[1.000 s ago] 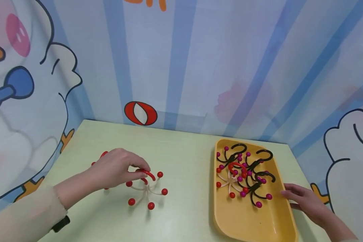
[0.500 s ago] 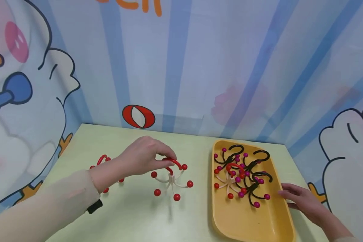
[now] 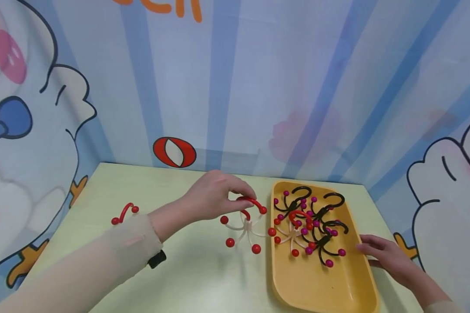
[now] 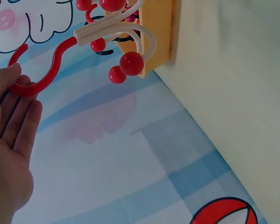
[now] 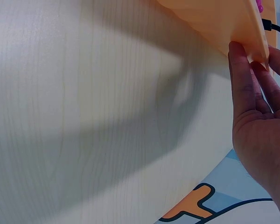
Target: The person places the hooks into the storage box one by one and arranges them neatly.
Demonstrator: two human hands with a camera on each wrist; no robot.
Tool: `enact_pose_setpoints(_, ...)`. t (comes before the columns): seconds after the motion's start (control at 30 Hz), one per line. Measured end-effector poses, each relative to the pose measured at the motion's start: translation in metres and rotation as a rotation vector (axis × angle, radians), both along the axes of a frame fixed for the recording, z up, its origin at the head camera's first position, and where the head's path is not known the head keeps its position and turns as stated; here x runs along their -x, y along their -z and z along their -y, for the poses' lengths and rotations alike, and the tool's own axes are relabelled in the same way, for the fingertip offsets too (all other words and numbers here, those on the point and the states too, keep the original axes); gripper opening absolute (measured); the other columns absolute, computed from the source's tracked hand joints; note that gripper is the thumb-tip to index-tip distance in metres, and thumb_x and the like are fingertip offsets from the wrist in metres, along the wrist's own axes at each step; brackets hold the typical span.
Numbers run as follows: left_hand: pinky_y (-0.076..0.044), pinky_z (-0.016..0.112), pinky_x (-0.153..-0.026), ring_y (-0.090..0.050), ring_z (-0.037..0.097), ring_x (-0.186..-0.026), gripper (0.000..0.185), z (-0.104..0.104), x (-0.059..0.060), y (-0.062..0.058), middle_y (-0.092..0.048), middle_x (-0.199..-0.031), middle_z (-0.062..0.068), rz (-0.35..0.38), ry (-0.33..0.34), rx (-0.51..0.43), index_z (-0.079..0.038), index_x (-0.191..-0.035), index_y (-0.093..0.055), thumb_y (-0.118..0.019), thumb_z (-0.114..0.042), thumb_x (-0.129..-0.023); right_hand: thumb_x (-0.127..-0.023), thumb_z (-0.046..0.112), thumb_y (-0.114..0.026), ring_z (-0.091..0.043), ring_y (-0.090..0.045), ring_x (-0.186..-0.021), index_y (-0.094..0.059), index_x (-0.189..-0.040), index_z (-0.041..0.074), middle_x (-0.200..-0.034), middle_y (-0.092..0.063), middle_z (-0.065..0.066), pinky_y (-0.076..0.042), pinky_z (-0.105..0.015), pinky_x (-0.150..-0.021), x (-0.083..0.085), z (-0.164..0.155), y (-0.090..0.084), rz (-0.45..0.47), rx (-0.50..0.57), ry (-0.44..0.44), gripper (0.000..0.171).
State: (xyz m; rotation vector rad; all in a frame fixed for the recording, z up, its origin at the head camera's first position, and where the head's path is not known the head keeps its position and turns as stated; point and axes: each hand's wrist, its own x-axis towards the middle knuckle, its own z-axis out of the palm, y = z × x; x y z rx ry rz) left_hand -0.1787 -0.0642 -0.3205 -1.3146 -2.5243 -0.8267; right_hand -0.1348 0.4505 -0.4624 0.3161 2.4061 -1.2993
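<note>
At frame centre the left hand (image 3: 211, 198) pinches the red hook (image 3: 252, 202) of a white-legged massager (image 3: 247, 228), legs dangling downward just left of the yellow tray (image 3: 321, 287), one ball already over its rim. Lower right, the right hand (image 3: 387, 258) rests straight fingers (image 5: 240, 77) against the tray's edge.

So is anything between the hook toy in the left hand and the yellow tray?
Nothing visible. The left hand holds the hook toy above the table, right beside the yellow tray's near rim; its red balls reach that rim.
</note>
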Motion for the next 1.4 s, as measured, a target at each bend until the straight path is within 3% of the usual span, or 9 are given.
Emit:
enact_pose_setpoints(0.47, -0.052, 0.021, -0.073, -0.072, 0.006, -0.086, 0.012, -0.055, 0.003, -0.011, -0.081, -0.106, -0.009, 0.014, 0.085, 0.014, -0.021, -0.111, -0.084, -0.078, -0.024, -0.1, -0.11, 0.037, -0.062, -0.028, -0.068, -0.119, -0.035, -0.155, -0.018, -0.146, -0.057, -0.032, -0.06, -0.05, -0.098, 0.005, 0.0, -0.002, -0.001, 0.007, -0.012, 0.076)
enact_pose_setpoints(0.73, -0.053, 0.016, -0.077, -0.071, 0.002, -0.085, 0.01, -0.085, -0.003, -0.004, -0.081, -0.101, -0.008, 0.041, 0.17, -0.004, -0.02, -0.107, -0.085, -0.078, -0.023, -0.101, -0.111, 0.036, -0.061, -0.026, -0.068, -0.119, -0.034, -0.156, -0.018, -0.147, -0.058, -0.03, -0.06, -0.048, -0.098, 0.001, -0.002, -0.001, 0.008, 0.024, -0.017, 0.074)
enact_pose_setpoints(1.13, -0.047, 0.009, -0.076, -0.065, -0.008, -0.084, 0.013, -0.116, -0.012, 0.011, -0.08, -0.101, -0.012, 0.079, 0.165, 0.019, -0.022, -0.111, -0.084, -0.077, -0.027, -0.102, -0.111, 0.035, -0.061, -0.024, -0.068, -0.119, -0.034, -0.156, -0.017, -0.149, -0.055, -0.031, -0.06, -0.048, -0.098, 0.0, -0.003, 0.0, 0.016, 0.027, -0.009, 0.075)
enact_pose_setpoints(1.4, -0.045, 0.009, -0.068, -0.058, -0.01, -0.073, 0.012, -0.129, -0.018, 0.024, -0.079, -0.097, -0.017, 0.147, 0.093, 0.045, -0.025, -0.11, -0.084, -0.077, -0.03, -0.101, -0.111, 0.035, -0.061, -0.025, -0.068, -0.118, -0.034, -0.156, -0.017, -0.148, -0.056, -0.031, -0.06, -0.048, -0.098, 0.0, -0.003, 0.001, 0.012, 0.034, -0.013, 0.074)
